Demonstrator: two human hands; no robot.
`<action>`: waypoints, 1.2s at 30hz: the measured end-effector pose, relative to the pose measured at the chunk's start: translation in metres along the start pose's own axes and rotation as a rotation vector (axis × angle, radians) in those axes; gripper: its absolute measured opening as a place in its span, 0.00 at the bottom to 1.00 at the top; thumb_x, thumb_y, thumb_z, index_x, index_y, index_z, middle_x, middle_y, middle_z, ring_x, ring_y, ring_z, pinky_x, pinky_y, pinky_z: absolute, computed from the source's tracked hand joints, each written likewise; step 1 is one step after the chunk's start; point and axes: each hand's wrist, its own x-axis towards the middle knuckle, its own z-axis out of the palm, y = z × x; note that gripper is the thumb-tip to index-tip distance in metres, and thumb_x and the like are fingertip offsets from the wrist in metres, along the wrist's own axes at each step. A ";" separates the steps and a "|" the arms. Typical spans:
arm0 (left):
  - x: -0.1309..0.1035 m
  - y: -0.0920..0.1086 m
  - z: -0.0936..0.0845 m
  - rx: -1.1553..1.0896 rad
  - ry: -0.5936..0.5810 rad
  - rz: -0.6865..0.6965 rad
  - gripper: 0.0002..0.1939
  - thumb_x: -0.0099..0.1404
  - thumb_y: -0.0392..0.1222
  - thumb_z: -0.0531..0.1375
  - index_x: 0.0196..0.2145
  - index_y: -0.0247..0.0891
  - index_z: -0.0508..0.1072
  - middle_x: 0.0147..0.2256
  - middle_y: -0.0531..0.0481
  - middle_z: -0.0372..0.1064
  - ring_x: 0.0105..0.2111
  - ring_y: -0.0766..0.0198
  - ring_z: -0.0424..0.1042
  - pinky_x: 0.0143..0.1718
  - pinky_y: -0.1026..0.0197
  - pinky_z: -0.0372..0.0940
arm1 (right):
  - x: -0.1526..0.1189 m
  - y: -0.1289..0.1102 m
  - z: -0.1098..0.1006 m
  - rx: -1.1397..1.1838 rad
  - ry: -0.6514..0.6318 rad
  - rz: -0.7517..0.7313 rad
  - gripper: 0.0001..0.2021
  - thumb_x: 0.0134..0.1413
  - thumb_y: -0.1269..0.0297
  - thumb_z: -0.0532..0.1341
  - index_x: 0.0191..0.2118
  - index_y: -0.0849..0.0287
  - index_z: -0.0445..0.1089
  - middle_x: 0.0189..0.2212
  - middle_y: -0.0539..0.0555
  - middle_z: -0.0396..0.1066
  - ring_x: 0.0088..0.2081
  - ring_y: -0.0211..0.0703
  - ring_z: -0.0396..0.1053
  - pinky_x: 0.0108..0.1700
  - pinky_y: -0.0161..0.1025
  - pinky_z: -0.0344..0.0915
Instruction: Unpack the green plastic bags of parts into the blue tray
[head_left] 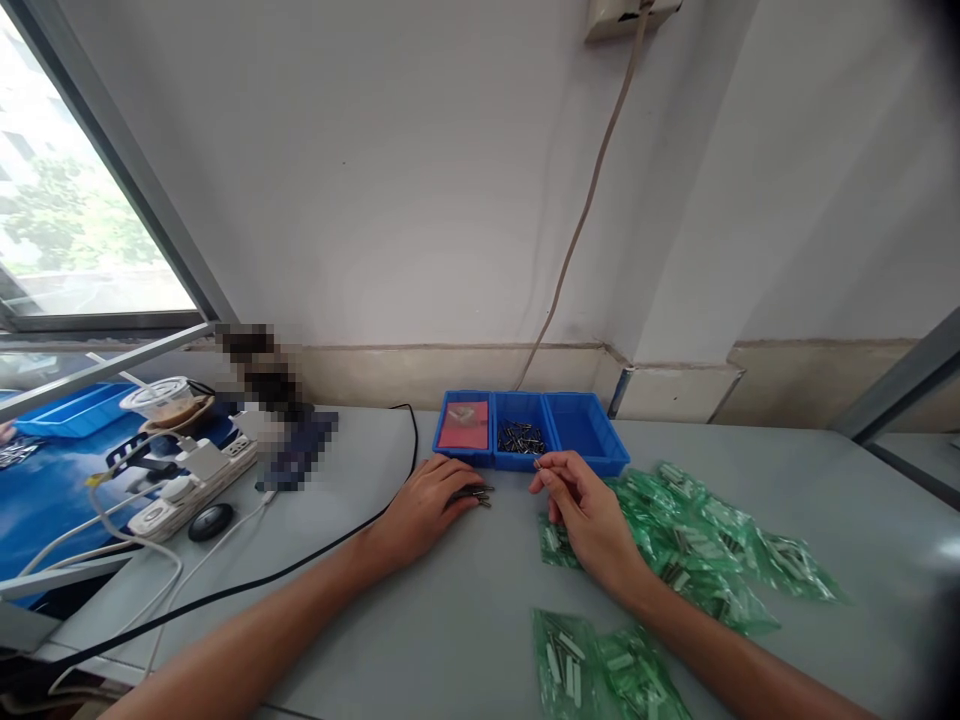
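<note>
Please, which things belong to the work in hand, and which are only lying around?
Likely in use:
small dark metal pieces
blue plastic three-compartment tray
green see-through plastic bags

Apparently just lying about:
black oval object
long white power strip
lidded clear plastic cup

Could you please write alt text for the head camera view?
A person's left hand holds small metal pieces at a grey table; the right hand is near three blue bins, one holding similar pieces, and green plastic packets.
</note>
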 end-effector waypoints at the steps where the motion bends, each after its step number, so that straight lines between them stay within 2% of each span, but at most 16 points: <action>1: 0.000 0.000 0.000 -0.001 -0.001 -0.004 0.12 0.79 0.46 0.60 0.56 0.43 0.75 0.52 0.46 0.76 0.53 0.54 0.71 0.59 0.50 0.67 | 0.000 0.000 0.000 0.001 -0.002 0.003 0.16 0.72 0.45 0.58 0.49 0.53 0.70 0.36 0.52 0.78 0.25 0.40 0.67 0.27 0.38 0.65; 6: -0.001 0.003 -0.001 -0.012 -0.024 -0.004 0.11 0.79 0.44 0.60 0.55 0.44 0.75 0.51 0.48 0.76 0.51 0.56 0.71 0.57 0.52 0.66 | 0.001 0.002 0.000 0.024 0.000 0.004 0.16 0.72 0.46 0.59 0.48 0.53 0.71 0.35 0.51 0.78 0.24 0.39 0.66 0.26 0.38 0.64; 12: -0.001 0.002 -0.001 -0.008 -0.027 -0.002 0.12 0.80 0.45 0.59 0.55 0.43 0.76 0.48 0.46 0.75 0.49 0.56 0.71 0.55 0.52 0.65 | 0.001 -0.001 0.001 0.104 -0.050 0.063 0.17 0.70 0.45 0.62 0.38 0.54 0.69 0.29 0.48 0.74 0.20 0.35 0.64 0.23 0.34 0.58; 17: -0.001 0.001 -0.001 -0.012 -0.035 -0.009 0.12 0.80 0.45 0.59 0.57 0.43 0.76 0.48 0.47 0.75 0.48 0.56 0.70 0.55 0.53 0.65 | -0.002 0.004 0.001 0.140 -0.051 0.068 0.18 0.69 0.42 0.62 0.42 0.53 0.69 0.31 0.48 0.73 0.21 0.35 0.64 0.24 0.34 0.60; 21: 0.000 0.002 -0.002 -0.015 -0.046 -0.017 0.13 0.81 0.45 0.58 0.57 0.42 0.76 0.47 0.45 0.74 0.48 0.56 0.70 0.55 0.53 0.66 | -0.005 0.005 0.002 0.072 -0.034 0.098 0.18 0.69 0.41 0.62 0.43 0.51 0.68 0.22 0.44 0.65 0.23 0.39 0.63 0.25 0.35 0.60; 25: 0.001 0.003 -0.002 -0.026 -0.047 -0.021 0.13 0.81 0.45 0.57 0.56 0.41 0.77 0.46 0.45 0.74 0.47 0.55 0.70 0.53 0.53 0.67 | -0.005 0.003 0.002 0.056 -0.031 0.074 0.18 0.67 0.42 0.64 0.40 0.52 0.67 0.22 0.43 0.62 0.23 0.38 0.62 0.25 0.34 0.59; 28: 0.001 0.003 -0.003 -0.035 -0.049 -0.025 0.12 0.81 0.45 0.57 0.55 0.41 0.77 0.46 0.45 0.74 0.47 0.55 0.70 0.53 0.53 0.67 | -0.003 0.002 0.002 0.131 -0.043 0.095 0.19 0.65 0.41 0.66 0.40 0.52 0.69 0.22 0.43 0.61 0.22 0.36 0.61 0.22 0.33 0.59; 32: 0.000 0.003 -0.003 -0.049 -0.043 -0.039 0.10 0.80 0.44 0.59 0.53 0.42 0.78 0.46 0.46 0.76 0.47 0.55 0.71 0.54 0.53 0.66 | 0.000 -0.005 0.001 0.311 -0.061 0.162 0.22 0.62 0.38 0.66 0.40 0.55 0.72 0.27 0.45 0.66 0.18 0.32 0.57 0.17 0.32 0.56; 36: -0.001 0.002 -0.003 -0.063 -0.034 -0.039 0.10 0.80 0.44 0.60 0.53 0.42 0.78 0.46 0.47 0.77 0.47 0.56 0.71 0.55 0.53 0.66 | 0.003 -0.011 -0.001 0.443 -0.076 0.233 0.22 0.61 0.40 0.68 0.40 0.55 0.72 0.28 0.45 0.66 0.17 0.29 0.55 0.17 0.31 0.54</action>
